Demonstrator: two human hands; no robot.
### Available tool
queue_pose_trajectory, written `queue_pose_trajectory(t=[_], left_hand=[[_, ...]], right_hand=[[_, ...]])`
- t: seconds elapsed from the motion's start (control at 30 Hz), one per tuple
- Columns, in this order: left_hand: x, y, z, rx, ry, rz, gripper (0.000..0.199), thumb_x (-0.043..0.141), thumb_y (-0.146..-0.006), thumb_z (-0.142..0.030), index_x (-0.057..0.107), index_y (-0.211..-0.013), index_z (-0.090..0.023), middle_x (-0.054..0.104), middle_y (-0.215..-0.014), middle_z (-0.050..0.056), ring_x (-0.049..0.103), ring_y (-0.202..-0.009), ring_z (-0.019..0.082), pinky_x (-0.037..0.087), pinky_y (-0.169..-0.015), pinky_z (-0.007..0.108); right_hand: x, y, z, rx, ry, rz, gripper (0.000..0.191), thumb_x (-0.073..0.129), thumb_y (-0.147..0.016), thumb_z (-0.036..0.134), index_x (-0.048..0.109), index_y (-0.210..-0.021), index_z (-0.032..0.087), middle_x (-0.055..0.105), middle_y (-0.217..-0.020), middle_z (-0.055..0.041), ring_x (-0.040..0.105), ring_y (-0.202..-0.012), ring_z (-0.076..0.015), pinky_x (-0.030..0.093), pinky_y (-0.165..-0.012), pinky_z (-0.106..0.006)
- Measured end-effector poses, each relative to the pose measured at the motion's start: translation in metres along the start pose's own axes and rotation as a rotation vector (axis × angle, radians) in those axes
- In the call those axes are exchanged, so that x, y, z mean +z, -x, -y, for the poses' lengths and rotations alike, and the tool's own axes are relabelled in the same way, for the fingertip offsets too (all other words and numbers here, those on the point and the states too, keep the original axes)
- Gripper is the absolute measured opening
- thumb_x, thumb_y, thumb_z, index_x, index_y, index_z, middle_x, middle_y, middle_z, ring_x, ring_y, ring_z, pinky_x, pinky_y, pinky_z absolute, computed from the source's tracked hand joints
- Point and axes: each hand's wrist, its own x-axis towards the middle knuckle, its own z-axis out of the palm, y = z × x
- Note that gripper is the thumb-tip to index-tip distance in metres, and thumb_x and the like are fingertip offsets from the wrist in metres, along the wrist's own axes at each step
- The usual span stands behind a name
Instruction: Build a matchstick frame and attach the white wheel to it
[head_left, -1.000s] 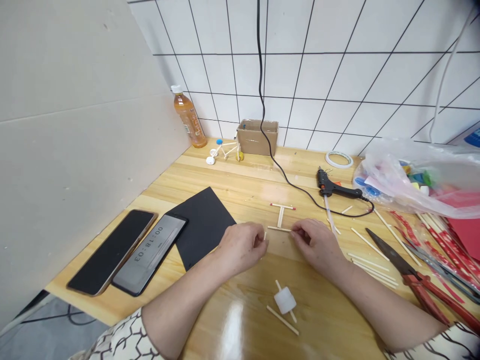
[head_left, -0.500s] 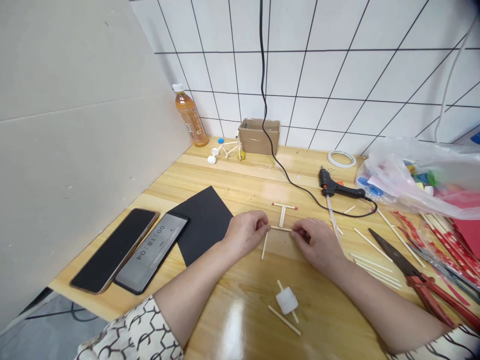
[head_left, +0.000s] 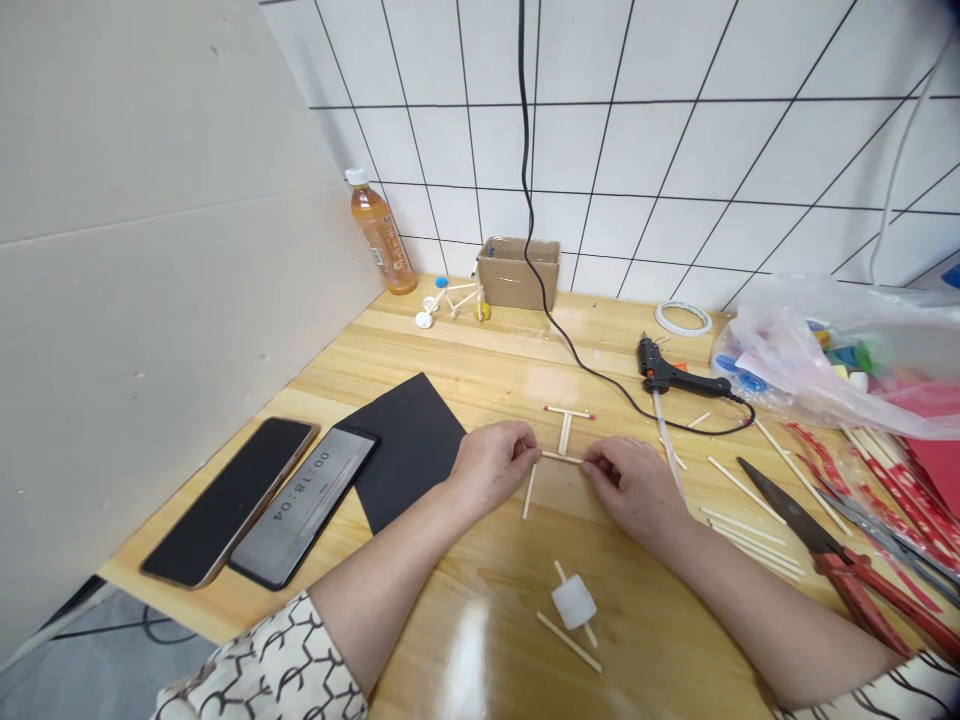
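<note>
Where left grip (head_left: 493,464) and right grip (head_left: 636,488) pinch ends, stick (head_left: 561,457) lies between.

Wooden table (head_left: 510,360), thin sticks (head_left: 562,457), glue gun (head_left: 684,381), phones (head_left: 304,510)

Beyond the left hand (head_left: 495,465), there is room to pass between the black paper (head_left: 409,440) and box (head_left: 521,278) at the bench (head_left: 495,365) back edge; the black cable (head_left: 525,120) and glue gun (head_left: 679,377) obstruct rightward.

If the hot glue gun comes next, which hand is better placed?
Probably the right hand: it is nearer the hot glue gun. The left hand, at the opposite end of the crosswise stick, would reach farther.
</note>
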Motion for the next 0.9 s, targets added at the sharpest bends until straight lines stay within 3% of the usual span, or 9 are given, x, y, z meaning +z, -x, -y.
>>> queue_pose_trajectory(t=[0.9], left_hand=[[0.0005, 0.0002, -0.001, 0.007, -0.029, -0.01, 0.013, 0.052, -0.077, -0.027, 0.063, -0.074, -0.022, 0.061, -0.064, -0.003, 0.054, -0.061, 0.012, 0.033, -0.055, 0.023]], right_hand=[[0.0001, -0.0004, -0.0007, 0.005, 0.011, 0.01, 0.013, 0.05, -0.081, 0.022, 0.06, -0.073, 0.018, 0.061, -0.066, -0.0019, 0.053, -0.065, -0.0177, 0.036, -0.064, -0.03]])
